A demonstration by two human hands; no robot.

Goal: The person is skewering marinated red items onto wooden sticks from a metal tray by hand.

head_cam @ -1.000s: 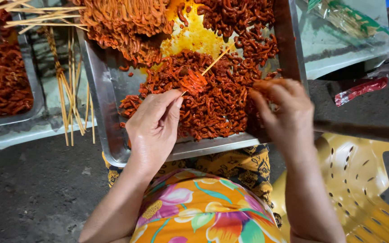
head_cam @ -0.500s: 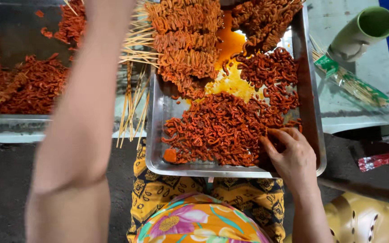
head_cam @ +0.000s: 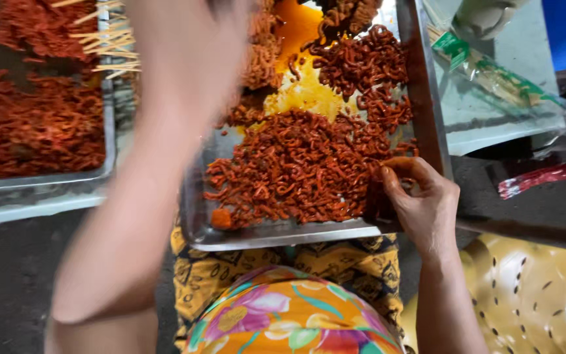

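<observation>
A steel tray (head_cam: 420, 78) held a heap of red marinated meat pieces (head_cam: 296, 167). The blurred left arm (head_cam: 145, 170) reached up; its fingers could not be made out. The right hand (head_cam: 420, 200) rested at the heap's right edge, fingers curled, pinching pieces.

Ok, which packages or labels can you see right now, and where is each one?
Clear plastic bag: on the pale table right of the metal tray, long and crinkled, with a green label at its upper end and thin sticks inside.
Small red packet: on the dark surface below that table, flat and narrow.
</observation>
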